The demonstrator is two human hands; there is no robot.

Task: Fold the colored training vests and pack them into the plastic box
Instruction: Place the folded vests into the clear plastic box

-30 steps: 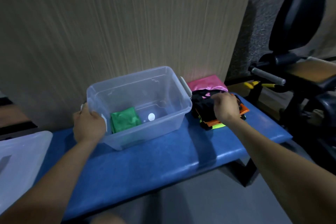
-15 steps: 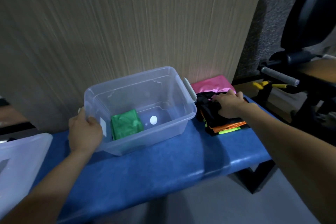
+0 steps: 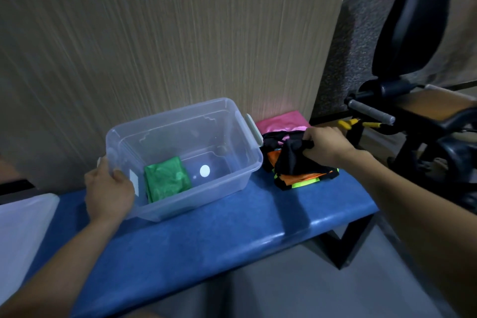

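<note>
gripping a bunched black vest (image 3: 291, 160) atop the stack of vests (image 3: 307, 175) just right of the plastic box (image 3: 227, 162), right hand (image 3: 326, 144); left hand (image 3: 108, 188) clasping the box's left rim; folded green vest (image 3: 166, 178) inside, all on the blue bench (image 3: 206, 235).

A tan, wood-grain wall (image 3: 167, 41) is filling the back, meeting a dark speckled wall (image 3: 358, 41) on the right. A blue padded desk (image 3: 219, 235) is standing on grey floor (image 3: 296, 289). Black gym equipment (image 3: 413, 33) is sitting right, in dim light.
</note>
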